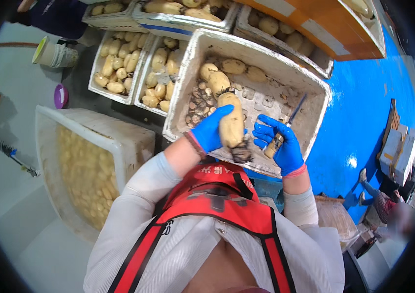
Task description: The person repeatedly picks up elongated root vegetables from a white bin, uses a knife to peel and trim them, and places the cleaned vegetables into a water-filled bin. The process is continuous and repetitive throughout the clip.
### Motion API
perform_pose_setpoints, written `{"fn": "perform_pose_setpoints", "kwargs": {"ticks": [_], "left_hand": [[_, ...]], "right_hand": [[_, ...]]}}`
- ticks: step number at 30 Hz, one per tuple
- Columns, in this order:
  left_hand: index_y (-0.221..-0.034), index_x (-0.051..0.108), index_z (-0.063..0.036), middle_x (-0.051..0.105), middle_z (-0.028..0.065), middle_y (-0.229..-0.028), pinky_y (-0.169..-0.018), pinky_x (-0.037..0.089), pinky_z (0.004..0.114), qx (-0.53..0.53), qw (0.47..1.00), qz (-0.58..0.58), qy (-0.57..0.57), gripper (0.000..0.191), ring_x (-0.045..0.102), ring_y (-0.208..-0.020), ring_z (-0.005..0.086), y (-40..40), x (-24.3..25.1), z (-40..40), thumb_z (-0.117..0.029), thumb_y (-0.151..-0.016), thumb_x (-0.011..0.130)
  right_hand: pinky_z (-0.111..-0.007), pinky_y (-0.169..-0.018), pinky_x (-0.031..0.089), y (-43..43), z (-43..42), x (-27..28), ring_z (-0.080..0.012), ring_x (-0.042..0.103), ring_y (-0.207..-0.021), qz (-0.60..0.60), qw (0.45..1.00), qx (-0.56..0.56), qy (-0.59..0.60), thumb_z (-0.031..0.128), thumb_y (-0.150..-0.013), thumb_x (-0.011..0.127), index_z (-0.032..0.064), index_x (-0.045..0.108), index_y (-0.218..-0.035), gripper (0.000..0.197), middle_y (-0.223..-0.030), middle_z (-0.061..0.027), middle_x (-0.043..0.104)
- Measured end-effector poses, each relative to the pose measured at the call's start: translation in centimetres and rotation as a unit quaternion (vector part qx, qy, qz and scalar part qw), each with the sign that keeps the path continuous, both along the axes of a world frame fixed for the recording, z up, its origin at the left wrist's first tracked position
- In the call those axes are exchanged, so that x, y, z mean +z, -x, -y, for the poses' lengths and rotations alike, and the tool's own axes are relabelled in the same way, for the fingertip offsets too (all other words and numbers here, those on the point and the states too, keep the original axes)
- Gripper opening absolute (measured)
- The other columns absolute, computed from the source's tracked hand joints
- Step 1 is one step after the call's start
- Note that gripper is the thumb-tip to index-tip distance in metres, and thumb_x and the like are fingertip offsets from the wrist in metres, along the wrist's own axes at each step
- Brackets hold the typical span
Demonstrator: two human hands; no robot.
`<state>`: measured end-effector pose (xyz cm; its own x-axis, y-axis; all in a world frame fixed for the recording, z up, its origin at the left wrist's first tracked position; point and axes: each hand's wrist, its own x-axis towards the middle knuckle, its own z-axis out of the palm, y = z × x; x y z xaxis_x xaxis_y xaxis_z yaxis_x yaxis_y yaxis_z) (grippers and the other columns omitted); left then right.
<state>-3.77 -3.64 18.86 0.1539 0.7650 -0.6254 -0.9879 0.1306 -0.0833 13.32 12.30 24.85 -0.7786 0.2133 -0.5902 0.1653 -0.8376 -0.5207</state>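
My left hand [211, 130], in a blue glove, grips a jointed lotus root [231, 117] over a white foam box [291, 75]. Dark fibrous growth rings its joint and its near end. In my gloved right hand [288, 152] is a knife with a wooden handle [274, 145]. Its narrow blade [298, 109] points up and away, apart from the root. The fingers of that hand are partly spread beside the handle. Inside the box lie a loose lotus root [234, 66] at the far side and a pile of small cut ends [198, 104] at the left.
Foam boxes of lotus roots [119, 66] stand beyond and to the left. A white tub [77, 115] holds roots in cloudy water. Left of the boxes are a purple bowl [61, 96] and a bucket [64, 56]. Another person [385, 207] is at the far right on blue flooring.
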Motion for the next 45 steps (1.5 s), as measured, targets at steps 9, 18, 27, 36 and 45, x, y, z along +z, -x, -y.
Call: {"fn": "perform_pose_setpoints", "kwargs": {"ticks": [9, 18, 27, 36, 45], "left_hand": [[-0.139, 0.036, 0.0006, 0.055, 0.0178, -0.127, -0.1, 0.042, 0.038, -0.36, 0.707, -0.605, 0.069, 0.093, 0.053, -0.117, 0.0283, 1.9, -0.7, 17.4, -0.041, -0.069, 0.08], [-0.143, 0.027, 0.0011, 0.059, 0.0244, -0.111, -0.08, 0.052, 0.043, -0.406, 0.488, -0.748, 0.193, 0.108, 0.062, -0.096, 0.0385, -1.2, 1.7, 18.9, -0.038, -0.056, 0.078], [-0.137, 0.035, -0.0034, 0.059, 0.0228, -0.109, -0.077, 0.052, 0.045, -0.411, 0.465, -0.74, 0.258, 0.096, 0.062, -0.093, 0.0376, -2.8, 2.0, 18.4, -0.033, -0.056, 0.078], [-0.142, 0.031, -0.0073, 0.058, 0.0219, -0.111, -0.08, 0.051, 0.046, -0.402, 0.493, -0.725, 0.263, 0.103, 0.061, -0.096, 0.039, -3.1, 1.6, 19.0, -0.039, -0.056, 0.078], [-0.142, 0.034, -0.0068, 0.058, 0.0215, -0.112, -0.081, 0.052, 0.045, -0.383, 0.481, -0.749, 0.246, 0.099, 0.061, -0.096, 0.0378, -2.9, 1.4, 19.4, -0.03, -0.056, 0.077]], "right_hand": [[-0.028, -0.055, 0.049, 0.2, 6.3, -4.2, -0.0135, 0.061, -0.063, 0.208, 0.905, 0.211, -0.306, 0.035, -0.09, 0.062, 0.0074, 0.059, -0.112, 0.036, -0.076, -0.0075, 0.065], [-0.048, -0.068, 0.05, 1.9, 13.0, -7.0, -0.0397, 0.064, -0.082, 0.101, 0.681, 0.399, -0.606, 0.042, -0.088, 0.056, 0.0089, 0.058, -0.105, 0.038, -0.091, -0.0208, 0.066], [-0.048, -0.069, 0.049, 2.7, 15.1, -8.8, -0.0391, 0.064, -0.079, 0.111, 0.663, 0.43, -0.603, 0.042, -0.089, 0.054, 0.0082, 0.058, -0.1, 0.036, -0.084, -0.0191, 0.067], [-0.049, -0.071, 0.049, 1.5, 14.3, -8.8, -0.0407, 0.064, -0.08, 0.126, 0.606, 0.495, -0.609, 0.041, -0.089, 0.051, 0.007, 0.057, -0.098, 0.036, -0.086, -0.0208, 0.066], [-0.048, -0.08, 0.049, 5.8, 15.5, -12.8, -0.0409, 0.062, -0.089, 0.074, 0.564, 0.577, -0.586, 0.036, -0.086, 0.051, 0.0022, 0.062, -0.098, 0.037, -0.093, -0.0263, 0.063]]}}
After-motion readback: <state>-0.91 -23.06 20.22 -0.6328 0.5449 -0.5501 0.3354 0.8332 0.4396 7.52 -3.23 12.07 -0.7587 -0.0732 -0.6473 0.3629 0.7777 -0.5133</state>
